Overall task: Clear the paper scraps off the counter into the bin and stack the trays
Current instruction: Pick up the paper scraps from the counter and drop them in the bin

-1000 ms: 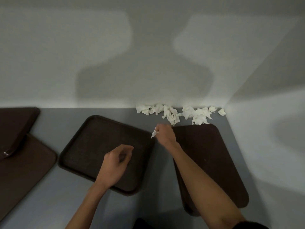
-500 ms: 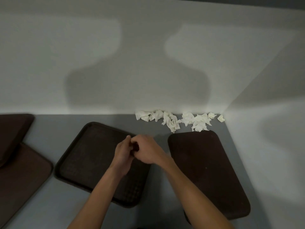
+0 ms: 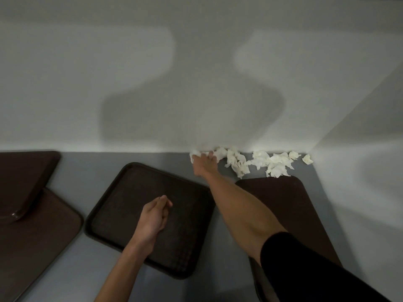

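Scrap-gathering is in hand: the right hand (image 3: 205,163) reaches onto the leftmost paper scraps (image 3: 259,160), strewn along the wall at the back of the desk (image 3: 109,162); its grip is too blurred to tell. The left hand (image 3: 153,216) hovers curled, contents hidden. The next move probably calls for pinching a scrap.

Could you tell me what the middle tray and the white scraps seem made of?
Middle tray: probably moulded plastic, dark brown, matte, with a raised rim and fine grid texture. Scraps: likely thin tissue or napkin paper, white, crumpled and torn.
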A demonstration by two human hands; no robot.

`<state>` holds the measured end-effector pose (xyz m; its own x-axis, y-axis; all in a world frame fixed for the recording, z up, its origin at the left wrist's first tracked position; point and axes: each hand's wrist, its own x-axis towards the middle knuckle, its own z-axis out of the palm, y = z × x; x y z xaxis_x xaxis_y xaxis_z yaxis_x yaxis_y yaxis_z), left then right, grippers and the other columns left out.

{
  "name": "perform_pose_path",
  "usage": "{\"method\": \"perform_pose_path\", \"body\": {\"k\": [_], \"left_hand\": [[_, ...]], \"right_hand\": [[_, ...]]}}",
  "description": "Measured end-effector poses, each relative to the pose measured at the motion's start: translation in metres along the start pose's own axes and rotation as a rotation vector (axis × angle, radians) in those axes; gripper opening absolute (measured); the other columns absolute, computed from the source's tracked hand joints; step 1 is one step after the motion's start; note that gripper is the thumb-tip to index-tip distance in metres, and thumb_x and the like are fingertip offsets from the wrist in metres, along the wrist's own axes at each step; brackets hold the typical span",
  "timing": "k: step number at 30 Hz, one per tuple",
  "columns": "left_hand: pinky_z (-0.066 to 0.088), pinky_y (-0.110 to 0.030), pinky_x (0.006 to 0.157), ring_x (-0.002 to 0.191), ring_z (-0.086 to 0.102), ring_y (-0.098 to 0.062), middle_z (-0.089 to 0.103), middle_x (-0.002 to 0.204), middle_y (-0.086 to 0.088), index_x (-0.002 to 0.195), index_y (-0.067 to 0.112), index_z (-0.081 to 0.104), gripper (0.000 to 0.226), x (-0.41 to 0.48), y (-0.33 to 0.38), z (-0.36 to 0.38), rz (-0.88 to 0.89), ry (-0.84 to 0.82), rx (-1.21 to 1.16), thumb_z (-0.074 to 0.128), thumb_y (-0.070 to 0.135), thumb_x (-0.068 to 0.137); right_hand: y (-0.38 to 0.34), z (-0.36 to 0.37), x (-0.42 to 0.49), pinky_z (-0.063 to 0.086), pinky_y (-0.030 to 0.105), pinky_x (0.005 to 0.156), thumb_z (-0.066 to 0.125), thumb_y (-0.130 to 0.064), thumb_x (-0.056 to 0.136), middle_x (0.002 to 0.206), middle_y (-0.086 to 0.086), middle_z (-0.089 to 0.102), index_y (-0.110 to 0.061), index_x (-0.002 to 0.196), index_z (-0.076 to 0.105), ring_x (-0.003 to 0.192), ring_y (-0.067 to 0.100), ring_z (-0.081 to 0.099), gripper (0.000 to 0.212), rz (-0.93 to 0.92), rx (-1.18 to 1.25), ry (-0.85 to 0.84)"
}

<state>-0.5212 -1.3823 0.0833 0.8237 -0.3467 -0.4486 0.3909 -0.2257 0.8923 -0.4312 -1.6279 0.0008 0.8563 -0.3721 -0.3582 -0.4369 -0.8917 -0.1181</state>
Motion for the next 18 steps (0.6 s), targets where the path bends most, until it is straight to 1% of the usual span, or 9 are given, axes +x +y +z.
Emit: {"method": "perform_pose_path", "body": {"k": [3, 5, 7, 9, 10, 12, 15, 17, 18], "left_hand": [[0.026, -0.023, 0.044, 0.047, 0.032, -0.011, 0.037, 0.056, -0.001, 0.089, 0.005, 0.065, 0.037, -0.002, -0.004, -0.01, 0.01, 0.009, 0.042, 0.044, 0.028, 0.11], [0.026, -0.022, 0.045, 0.048, 0.033, -0.01, 0.037, 0.057, 0.0, 0.088, 0.006, 0.065, 0.038, -0.003, -0.009, -0.017, -0.006, 0.011, 0.054, 0.045, 0.029, 0.11], [0.026, -0.02, 0.044, 0.049, 0.033, -0.009, 0.038, 0.058, 0.0, 0.086, 0.007, 0.065, 0.038, -0.005, -0.016, -0.02, -0.033, 0.017, 0.05, 0.045, 0.029, 0.11], [0.026, -0.018, 0.042, 0.048, 0.034, -0.008, 0.038, 0.058, 0.001, 0.087, 0.008, 0.066, 0.037, -0.007, -0.022, -0.019, -0.065, 0.005, 0.049, 0.046, 0.029, 0.109], [0.027, -0.018, 0.042, 0.048, 0.035, -0.008, 0.038, 0.059, 0.002, 0.087, 0.008, 0.067, 0.037, -0.008, -0.024, -0.017, -0.082, -0.005, 0.052, 0.046, 0.03, 0.109], [0.026, -0.018, 0.043, 0.048, 0.035, -0.006, 0.039, 0.059, 0.004, 0.088, 0.01, 0.067, 0.036, -0.011, -0.026, -0.01, -0.099, -0.037, 0.049, 0.047, 0.031, 0.109], [0.028, -0.017, 0.045, 0.052, 0.04, -0.004, 0.046, 0.061, 0.008, 0.095, 0.009, 0.07, 0.031, -0.016, -0.025, 0.008, -0.1, -0.095, 0.02, 0.048, 0.027, 0.108], [0.029, -0.021, 0.047, 0.054, 0.04, -0.005, 0.047, 0.063, 0.009, 0.099, 0.007, 0.073, 0.029, -0.017, -0.025, 0.022, -0.117, -0.109, 0.004, 0.048, 0.021, 0.105], [0.028, -0.024, 0.049, 0.054, 0.037, -0.006, 0.045, 0.064, 0.008, 0.1, 0.007, 0.074, 0.029, -0.017, -0.024, 0.03, -0.129, -0.118, -0.004, 0.048, 0.019, 0.104]], "right_hand": [[0.0, 0.037, -0.015, 0.02, 0.058, 0.123, 0.062, -0.014, 0.097, 0.156, 0.006, 0.046, -0.02, 0.147, 0.052, 0.149, 0.04, 0.027, 0.051, 0.012, 0.004, 0.153], [0.01, 0.06, -0.03, 0.023, 0.057, 0.124, 0.068, -0.013, 0.093, 0.141, 0.001, 0.062, -0.02, 0.132, 0.066, 0.144, 0.033, 0.039, 0.039, -0.017, 0.04, 0.294], [0.029, 0.077, -0.048, 0.033, 0.048, 0.121, 0.064, -0.015, 0.097, 0.129, 0.001, 0.069, -0.019, 0.122, 0.073, 0.132, 0.026, 0.052, 0.028, -0.036, 0.036, 0.355], [0.049, 0.079, -0.065, 0.049, 0.042, 0.102, 0.055, -0.018, 0.099, 0.116, 0.004, 0.07, -0.016, 0.11, 0.074, 0.113, 0.024, 0.061, 0.022, -0.04, 0.064, 0.366], [0.058, 0.078, -0.071, 0.051, 0.038, 0.089, 0.054, -0.015, 0.097, 0.107, 0.004, 0.07, -0.015, 0.099, 0.073, 0.102, 0.022, 0.064, 0.019, -0.041, 0.071, 0.372], [0.071, 0.07, -0.08, 0.051, 0.031, 0.077, 0.059, -0.004, 0.094, 0.096, 0.006, 0.074, -0.014, 0.09, 0.077, 0.088, 0.019, 0.068, 0.021, 0.034, 0.289, 0.337], [0.092, 0.054, -0.1, 0.058, 0.029, 0.086, 0.077, -0.007, 0.088, 0.09, -0.003, 0.078, -0.019, 0.09, 0.081, 0.084, 0.011, 0.071, 0.013, 0.208, 0.771, 0.352], [0.102, 0.045, -0.126, 0.059, 0.026, 0.087, 0.081, -0.01, 0.087, 0.096, -0.01, 0.076, -0.027, 0.097, 0.077, 0.088, 0.006, 0.072, 0.019, 0.26, 0.993, 0.376], [0.105, 0.039, -0.144, 0.062, 0.028, 0.087, 0.081, -0.009, 0.087, 0.101, -0.009, 0.075, -0.028, 0.101, 0.074, 0.094, 0.008, 0.073, 0.025, 0.281, 1.141, 0.352]]}}
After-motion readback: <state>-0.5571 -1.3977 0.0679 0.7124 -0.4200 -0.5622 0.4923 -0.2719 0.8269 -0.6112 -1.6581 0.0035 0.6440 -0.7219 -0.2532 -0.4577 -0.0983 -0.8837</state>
